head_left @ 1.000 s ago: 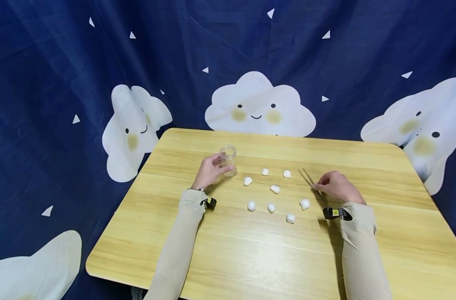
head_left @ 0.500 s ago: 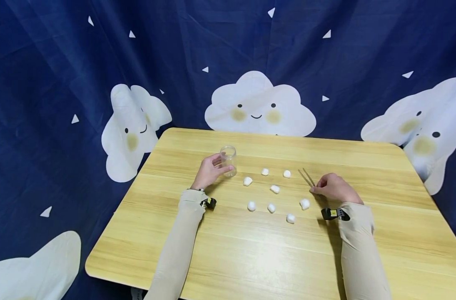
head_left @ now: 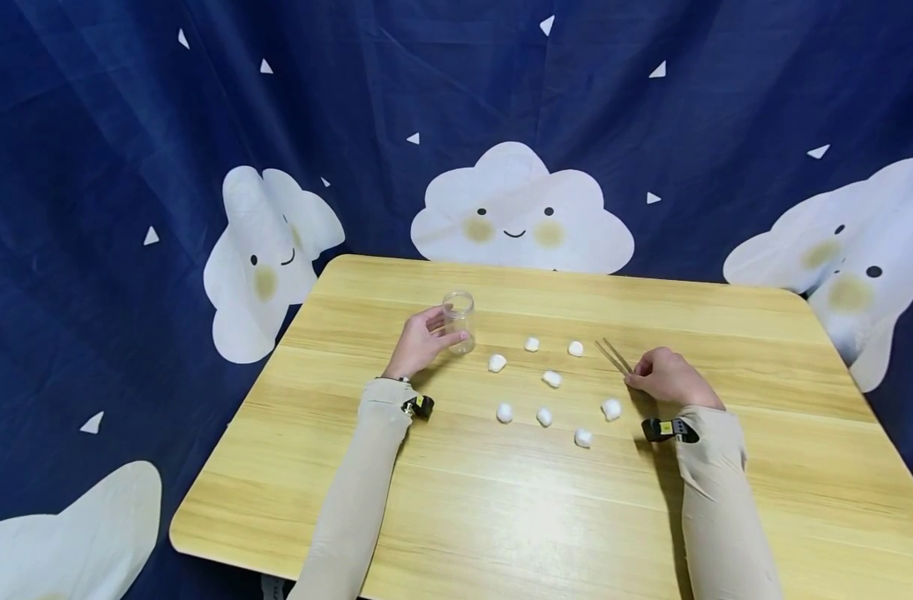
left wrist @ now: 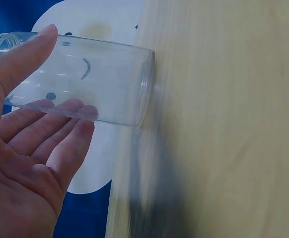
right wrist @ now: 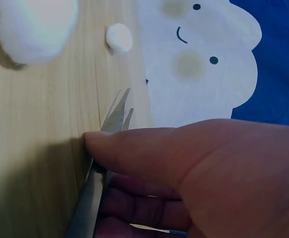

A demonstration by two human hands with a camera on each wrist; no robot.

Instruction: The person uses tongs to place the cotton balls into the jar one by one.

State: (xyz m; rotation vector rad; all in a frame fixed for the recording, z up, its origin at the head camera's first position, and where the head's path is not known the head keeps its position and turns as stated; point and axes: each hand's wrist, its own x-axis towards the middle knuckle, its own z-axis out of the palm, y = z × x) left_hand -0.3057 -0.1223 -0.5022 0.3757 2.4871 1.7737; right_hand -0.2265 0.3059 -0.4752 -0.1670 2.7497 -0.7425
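Note:
A clear, lidless jar (head_left: pixel 459 321) stands upright on the table, held by my left hand (head_left: pixel 418 346) between thumb and fingers. In the left wrist view, the thumb lies along one side of the jar (left wrist: pixel 117 84) and the fingertips touch the other; nothing shows inside. My right hand (head_left: pixel 669 377) pinches metal tweezers (head_left: pixel 612 358) low over the table, their tips apart and pointing away. The right wrist view shows the thumb across the tweezers (right wrist: pixel 87 206), with the other fingers partly hidden. Several white cotton balls (head_left: pixel 551 379) lie scattered between the hands.
The wooden table (head_left: pixel 456 517) has rounded corners. Behind it hangs a dark blue curtain (head_left: pixel 351 100) printed with clouds and triangles. One cotton ball (head_left: pixel 611 409) lies close to the right hand, left of the tweezers.
My right hand has shifted slightly left and down along the tweezers, whose rear part it now covers. The left hand, jar and cotton balls stay in place.

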